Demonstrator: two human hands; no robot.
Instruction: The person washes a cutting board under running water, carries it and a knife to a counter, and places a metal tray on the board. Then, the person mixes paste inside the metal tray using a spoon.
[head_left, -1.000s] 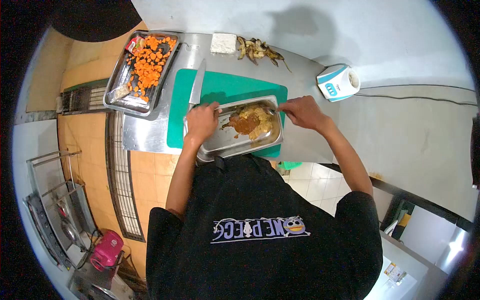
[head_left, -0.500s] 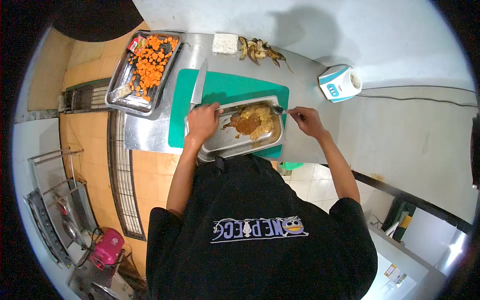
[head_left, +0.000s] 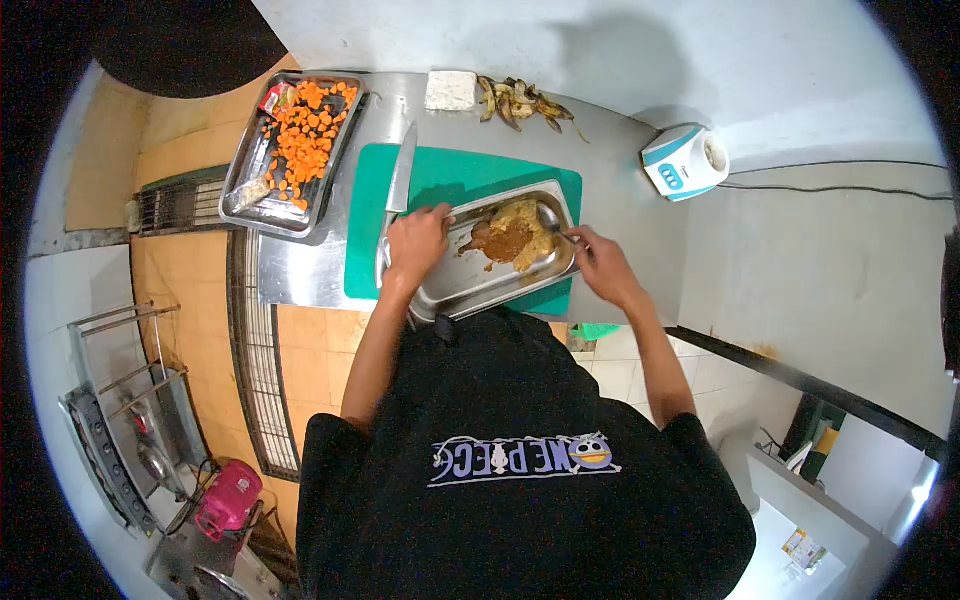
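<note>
A rectangular metal pan sits slightly tilted across a green cutting board. Inside it, yellowish mash lies next to a brown powder or paste, mostly toward the right end. My left hand is closed over the pan's left rim. In my right hand, the fingers pinch the handle of a metal spoon, whose bowl is at the mash near the pan's right end. A large knife rests on the board just beyond my left hand.
Carrot pieces and small packets fill part of a metal tray at the left. A white block and banana peels lie along the wall. At the right stands a white and blue appliance base with a cord.
My right hand has moved slightly left and down, bringing the spoon from the pan's right end into the mash. My left hand stays on the rim. The view has shifted a little.
</note>
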